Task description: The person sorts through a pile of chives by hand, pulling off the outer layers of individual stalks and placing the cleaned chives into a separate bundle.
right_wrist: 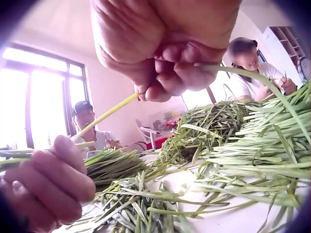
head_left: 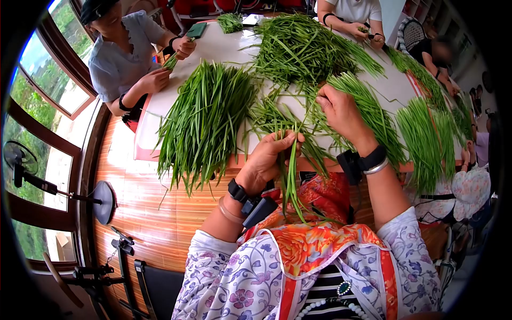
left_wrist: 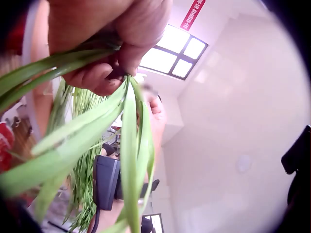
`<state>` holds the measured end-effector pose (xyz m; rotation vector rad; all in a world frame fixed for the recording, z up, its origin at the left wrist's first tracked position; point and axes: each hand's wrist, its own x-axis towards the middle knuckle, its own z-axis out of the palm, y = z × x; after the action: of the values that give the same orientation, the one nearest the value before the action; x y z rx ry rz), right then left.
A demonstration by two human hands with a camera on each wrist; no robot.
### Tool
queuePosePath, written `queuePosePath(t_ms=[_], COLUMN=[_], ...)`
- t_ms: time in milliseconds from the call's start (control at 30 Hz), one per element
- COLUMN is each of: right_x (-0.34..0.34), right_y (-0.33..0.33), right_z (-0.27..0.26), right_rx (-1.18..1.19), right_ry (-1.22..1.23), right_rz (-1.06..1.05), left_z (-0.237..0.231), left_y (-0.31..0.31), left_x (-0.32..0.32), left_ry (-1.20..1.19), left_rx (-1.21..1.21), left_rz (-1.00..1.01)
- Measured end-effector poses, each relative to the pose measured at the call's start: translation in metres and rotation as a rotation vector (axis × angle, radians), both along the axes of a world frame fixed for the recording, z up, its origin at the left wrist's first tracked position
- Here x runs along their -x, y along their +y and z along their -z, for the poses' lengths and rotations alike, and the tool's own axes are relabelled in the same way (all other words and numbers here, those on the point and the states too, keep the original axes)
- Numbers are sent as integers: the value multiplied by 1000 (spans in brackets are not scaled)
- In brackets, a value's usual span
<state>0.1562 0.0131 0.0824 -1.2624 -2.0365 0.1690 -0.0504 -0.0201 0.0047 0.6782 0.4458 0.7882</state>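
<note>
The left hand (head_left: 271,156) pinches several long green leaf stalks (head_left: 292,178), which hang down over the table's near edge; in the left wrist view the stalks (left_wrist: 129,141) fan out below its fingertips. Raised a little to the right, the right hand (head_left: 344,114) has its fingers curled. In the right wrist view the right hand (right_wrist: 165,43) pinches the end of a yellowish stalk (right_wrist: 109,112) that runs to the left hand (right_wrist: 53,184). Another green blade (right_wrist: 272,90) trails from the right hand's curled fingers. Loose stalks (head_left: 272,114) lie on the table just beyond both hands.
A big bundle (head_left: 208,120) lies left of the hands and a tall heap (head_left: 304,48) behind them. More bundles (head_left: 421,138) line the right side of the white table (head_left: 184,58). People sit across at left (head_left: 125,53) and at the back (head_left: 352,16).
</note>
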Motion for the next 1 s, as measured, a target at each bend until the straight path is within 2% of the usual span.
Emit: queuePosePath(t_ms=[167, 367, 433, 500, 600, 700, 733, 833, 867, 967, 1000], right_x=[6, 10, 3, -7, -1, 17, 20, 28, 29, 24, 22], right_y=[20, 42, 55, 69, 74, 78, 74, 51, 39, 9, 3], right_z=[8, 17, 17, 13, 4, 14, 19, 27, 24, 17, 24], right_rx=[-37, -93, -135, -57, 118, 81, -2, -112, 56, 368, 357], right_ry=[-21, 84, 155, 325, 531, 473, 288, 119, 169, 150, 260], right_rz=[-15, 50, 89, 58, 64, -114, -75, -127, -134, -80, -175], left_z=[0, 2, 2, 4, 13, 18, 16, 14, 12, 5, 5], left_y=[-1, -5, -7, -9, -5, 3, 4, 8, 9, 12, 12], left_x=[8, 24, 32, 41, 48, 51, 51, 52, 51, 44, 41], left_ry=[-125, -104, -122, -169, -232, -268, -244, -209, -197, -154, -154], left_rx=[16, 28, 24, 37, 95, 132, 140, 141, 153, 189, 191], left_rz=[47, 24, 18, -7, -196, -315, -350, -414, -441, -508, -515])
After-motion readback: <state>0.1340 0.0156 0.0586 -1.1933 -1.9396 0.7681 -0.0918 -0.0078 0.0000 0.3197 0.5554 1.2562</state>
